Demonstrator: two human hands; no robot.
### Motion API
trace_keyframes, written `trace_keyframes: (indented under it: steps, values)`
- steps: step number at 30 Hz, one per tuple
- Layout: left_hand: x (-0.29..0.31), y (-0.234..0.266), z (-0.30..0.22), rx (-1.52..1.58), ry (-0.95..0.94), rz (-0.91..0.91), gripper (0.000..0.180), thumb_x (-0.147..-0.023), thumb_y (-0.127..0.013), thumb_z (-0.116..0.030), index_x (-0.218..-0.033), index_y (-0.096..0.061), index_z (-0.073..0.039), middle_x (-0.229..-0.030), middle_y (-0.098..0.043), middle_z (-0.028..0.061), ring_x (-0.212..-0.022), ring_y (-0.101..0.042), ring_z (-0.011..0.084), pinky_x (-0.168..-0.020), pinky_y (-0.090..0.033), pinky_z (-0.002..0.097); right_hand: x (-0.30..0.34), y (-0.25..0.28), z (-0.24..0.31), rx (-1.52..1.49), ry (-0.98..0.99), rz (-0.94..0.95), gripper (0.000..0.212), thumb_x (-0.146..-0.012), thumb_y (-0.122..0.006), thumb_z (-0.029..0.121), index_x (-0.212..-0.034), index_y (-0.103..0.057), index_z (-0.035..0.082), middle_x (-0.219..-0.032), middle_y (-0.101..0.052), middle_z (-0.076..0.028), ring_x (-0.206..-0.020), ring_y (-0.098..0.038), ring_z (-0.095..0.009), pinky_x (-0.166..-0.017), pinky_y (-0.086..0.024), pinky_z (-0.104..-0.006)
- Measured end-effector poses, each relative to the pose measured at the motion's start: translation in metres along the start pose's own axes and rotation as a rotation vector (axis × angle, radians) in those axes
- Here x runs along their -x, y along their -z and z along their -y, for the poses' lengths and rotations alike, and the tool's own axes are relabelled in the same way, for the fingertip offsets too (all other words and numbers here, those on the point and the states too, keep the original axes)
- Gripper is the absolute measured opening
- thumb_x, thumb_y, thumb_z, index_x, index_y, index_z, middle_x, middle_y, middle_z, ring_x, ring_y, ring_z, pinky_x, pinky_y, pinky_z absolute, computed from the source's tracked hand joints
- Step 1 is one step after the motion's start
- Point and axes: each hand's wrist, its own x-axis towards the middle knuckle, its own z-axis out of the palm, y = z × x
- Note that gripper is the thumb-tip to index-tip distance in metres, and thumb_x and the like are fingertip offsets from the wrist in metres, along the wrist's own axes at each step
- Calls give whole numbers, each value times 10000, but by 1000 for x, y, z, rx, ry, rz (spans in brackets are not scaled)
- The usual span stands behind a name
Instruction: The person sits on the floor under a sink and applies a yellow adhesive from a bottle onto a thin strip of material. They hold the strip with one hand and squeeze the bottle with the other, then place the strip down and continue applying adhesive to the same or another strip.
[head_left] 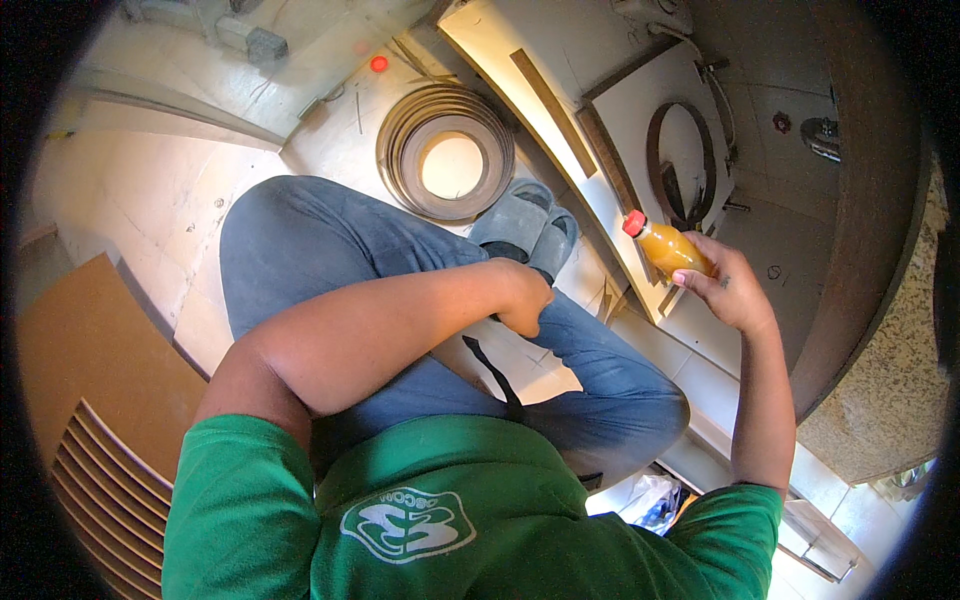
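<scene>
My right hand (pixel 725 285) is wrapped around a small clear bottle (pixel 672 247) filled with yellow-orange stuff. Its red cap (pixel 634 223) is on, and the bottle tilts up to the left, above the edge of a white panel (pixel 560 110). My left hand (pixel 522 298) rests over my shin with its fingers curled under. What those fingers hold, if anything, is hidden. Close beyond the left hand are the grey slippers (pixel 512 218) on my feet.
A coil of brown edge-banding strip (pixel 398 150) lies on the tiled floor, with a small red disc (pixel 378 64) behind it. A looped dark strip (pixel 655 150) rests on another white panel at the right. Brown slatted board (pixel 105 480) stands at the left; a speckled countertop (pixel 880 420) at the right.
</scene>
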Motion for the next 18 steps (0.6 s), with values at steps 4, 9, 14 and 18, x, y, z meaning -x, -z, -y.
trace_keyframes:
  steps: [4, 9, 14, 18]
  values:
    - [0, 0, 0, -11, -11, -8, 564, -848, -653, -386, -1309, -616, -63, -1199, -700, 186, -1117, -664, 363, -937, -523, 463, 1, -7, -7, -225, 18, -7, 543, -857, -795, 166, -1319, -598, -41, -1182, -692, -125, -1095, -632, -200, -1011, -468, -332]
    - [-1, -1, 2, -7, -6, 0, 582, -835, -666, -392, -1316, -616, -68, -1203, -698, 190, -1123, -661, 369, -944, -519, 469, 2, -16, -13, -358, -22, -12, 525, -867, -791, 149, -1318, -601, -43, -1211, -667, -92, -1113, -598, -161, -1032, -444, -311]
    - [0, -1, 1, -31, 25, 14, 602, -822, -677, -395, -1332, -613, -83, -1216, -690, 193, -1132, -657, 370, -946, -520, 477, 5, -25, -16, -339, 19, -105, 529, -854, -803, 156, -1314, -610, -20, -1228, -656, -72, -1151, -598, -162, -1042, -438, -313]
    - [3, -2, -3, -32, 28, 8, 600, -819, -677, -387, -1346, -611, -106, -1206, -693, 192, -1137, -656, 367, -949, -521, 482, 5, -46, 6, -685, 147, -262, 608, -859, -809, 223, -1363, -552, 1, -1241, -625, -57, -1149, -591, -161, -1047, -430, -324]
